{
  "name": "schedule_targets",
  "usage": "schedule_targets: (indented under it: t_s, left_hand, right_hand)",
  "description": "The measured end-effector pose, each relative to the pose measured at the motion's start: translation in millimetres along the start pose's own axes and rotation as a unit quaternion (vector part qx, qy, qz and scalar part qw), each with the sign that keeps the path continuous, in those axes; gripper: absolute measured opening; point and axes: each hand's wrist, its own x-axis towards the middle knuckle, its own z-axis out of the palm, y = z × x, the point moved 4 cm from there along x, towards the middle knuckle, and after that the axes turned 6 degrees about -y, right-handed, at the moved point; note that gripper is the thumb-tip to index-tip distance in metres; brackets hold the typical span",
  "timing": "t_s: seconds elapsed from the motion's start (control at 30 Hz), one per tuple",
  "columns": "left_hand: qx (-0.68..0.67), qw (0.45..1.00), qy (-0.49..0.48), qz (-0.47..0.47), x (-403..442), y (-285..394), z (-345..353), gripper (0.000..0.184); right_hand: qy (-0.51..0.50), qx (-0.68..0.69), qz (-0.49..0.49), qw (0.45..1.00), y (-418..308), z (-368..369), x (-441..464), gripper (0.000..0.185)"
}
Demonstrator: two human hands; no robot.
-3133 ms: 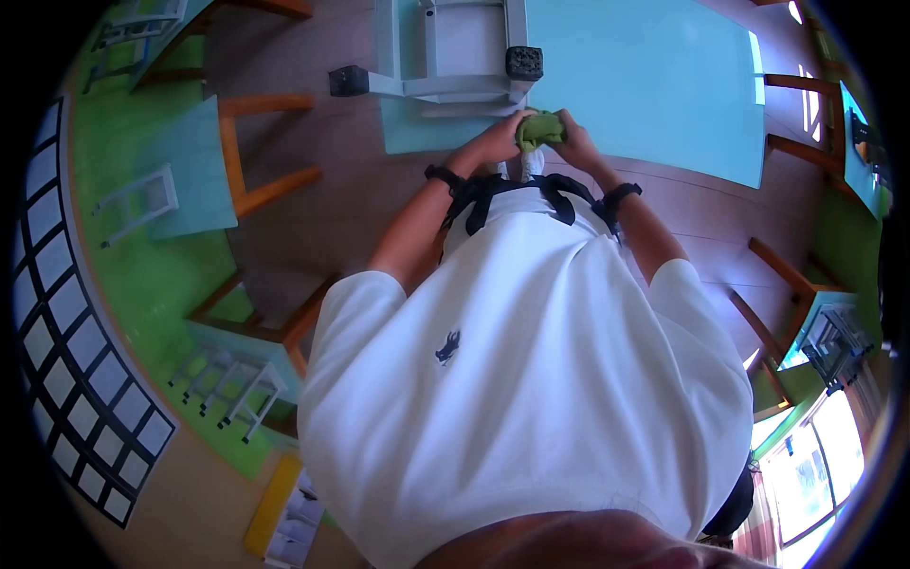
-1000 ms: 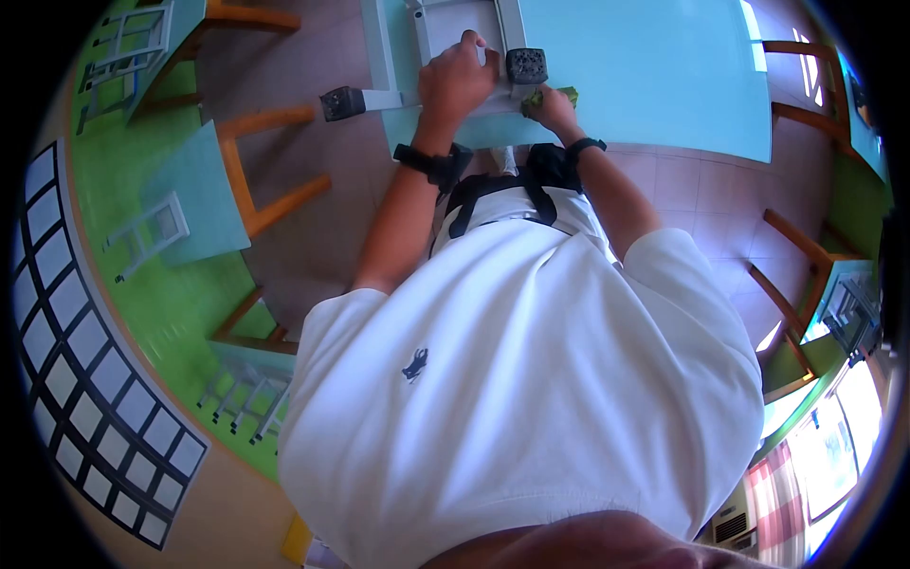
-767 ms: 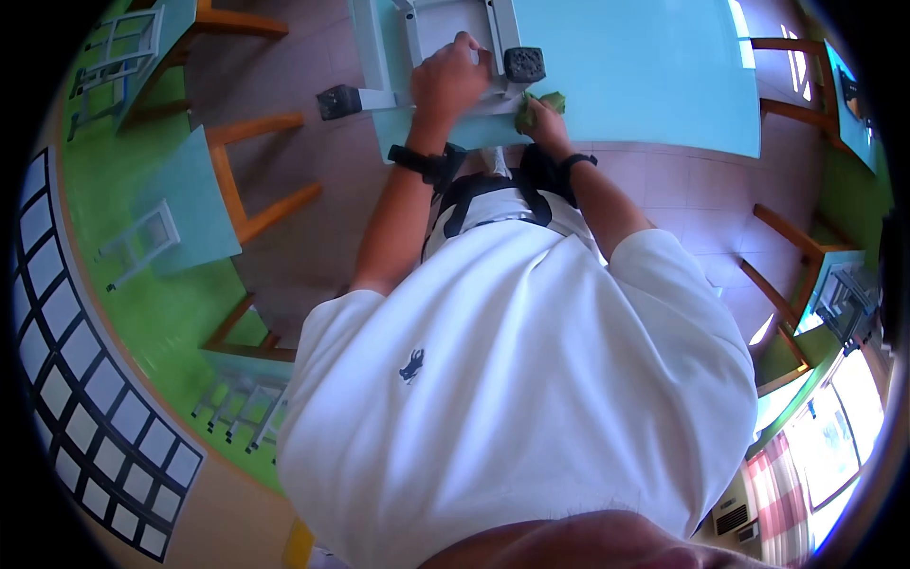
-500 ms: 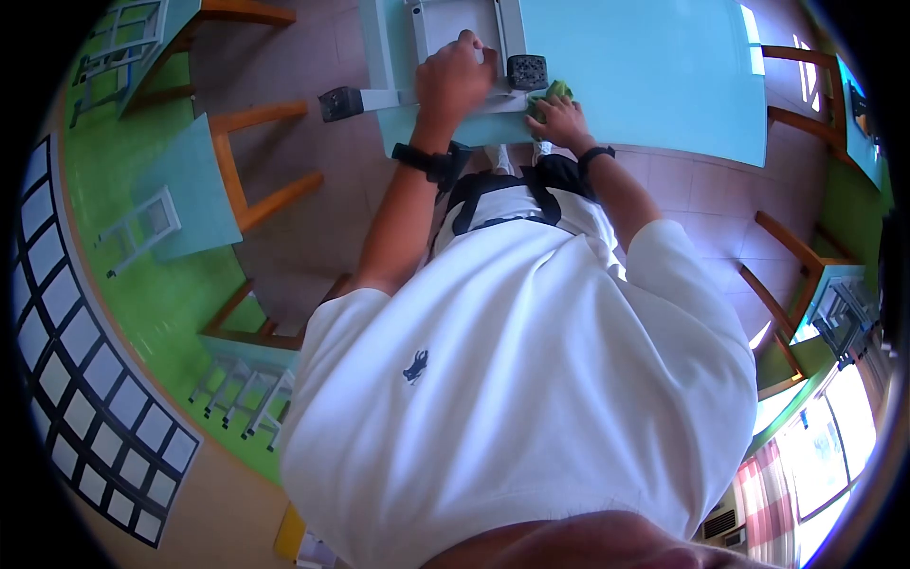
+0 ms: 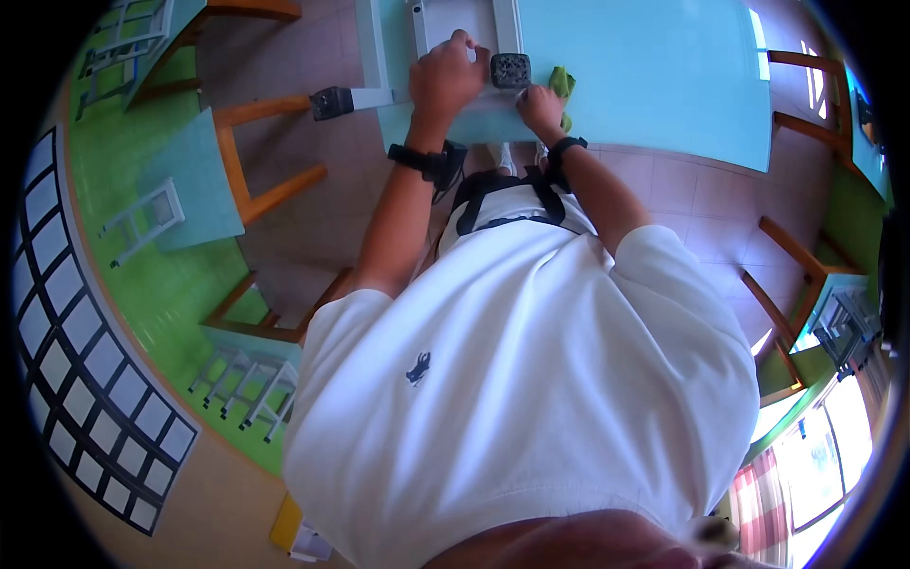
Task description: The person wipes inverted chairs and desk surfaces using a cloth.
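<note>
An off-white metal stool or step-stool frame (image 5: 505, 28) with black rubber feet lies on the pale blue table. One foot (image 5: 510, 70) stands up between my hands, and another (image 5: 332, 102) juts past the table's left edge. My left hand (image 5: 445, 81) is closed over the near part of the frame and appears to grip it; its fingertips are partly hidden. My right hand (image 5: 540, 109) is closed at the frame's near right corner, fingers curled in, and whatever they pinch is hidden. A crumpled green cloth (image 5: 561, 82) lies on the table just right of that hand.
The blue tabletop (image 5: 654, 76) extends right. Another wooden-legged blue table (image 5: 194, 190) stands to the left, with a small grey stool (image 5: 147, 220) near it. More stools (image 5: 248, 387) stand at lower left. A table with stools (image 5: 844, 318) is at right, near a window.
My right hand has come off the green cloth, moved slightly left and closed at the frame's corner. The frame has shifted a little left, with my left hand still on it.
</note>
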Motion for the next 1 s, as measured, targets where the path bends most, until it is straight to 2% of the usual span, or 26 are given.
schedule_targets:
  t_s: [0.07, 0.1, 0.13, 0.17, 0.2, 0.3, 0.37, 0.47, 0.57, 0.7, 0.77, 1.0]
  left_hand:
    - [0.0, 1.0, -0.008, -0.017, 0.8, 0.9, -0.2, 0.027]
    - [0.0, 0.999, -0.022, -0.033, 0.2, 0.2, 0.8, 0.041]
    - [0.0, 0.999, -0.022, -0.032, -0.8, 0.2, 0.3, 0.041]
    - [-0.006, 1.0, -0.011, -0.02, -1.2, 1.0, -1.2, 0.027]
    - [-0.014, 1.0, 0.001, -0.008, -0.5, 2.2, -2.7, 0.026]
    - [-0.02, 0.999, -0.026, -0.014, -0.1, 3.6, -4.5, 0.025]
    - [-0.023, 0.999, -0.022, -0.015, 0.9, 7.9, -8.7, 0.025]
    - [-0.03, 0.998, -0.028, -0.038, 0.3, 7.9, -8.8, 0.025]
    - [-0.04, 0.997, -0.03, -0.051, 0.0, 6.6, -9.5, 0.025]
    - [-0.049, 0.997, -0.027, -0.045, -1.2, 7.3, -11.6, 0.025]
    - [-0.05, 0.998, -0.017, -0.04, -2.2, 7.6, -11.6, 0.024]
    - [-0.033, 0.999, 0.018, -0.005, -2.2, 6.8, -8.4, 0.024]
  right_hand:
    - [0.027, 0.062, 0.032, 0.997, 2.6, 3.1, 4.2, 0.013]
    - [0.028, 0.062, 0.031, 0.997, 0.9, 1.7, 5.2, 0.013]
    - [0.026, 0.047, 0.017, 0.998, -1.2, 1.1, 4.5, 0.012]
    - [0.024, 0.032, 0.005, 0.999, -2.8, 0.0, 3.4, 0.012]
    - [0.027, 0.03, 0.006, 0.999, -2.8, 0.9, 2.6, 0.012]
    - [0.077, -0.042, -0.073, 0.994, -10.3, 13.7, -3.4, 0.013]
    - [0.071, -0.041, -0.03, 0.996, -13.7, 13.0, -4.1, 0.016]
    - [0.079, -0.016, -0.022, 0.997, -14.4, 12.7, -0.3, 0.013]
    - [0.04, 0.018, -0.036, 0.998, -5.9, 22.9, 13.0, 0.009]
    - [0.064, 0.023, -0.06, 0.996, 0.2, 33.4, 21.7, 0.007]
    - [0.07, 0.029, -0.092, 0.993, 7.1, 48.3, 26.3, 0.008]
    - [0.029, -0.006, -0.082, 0.996, -4.5, 27.5, 13.3, 0.015]
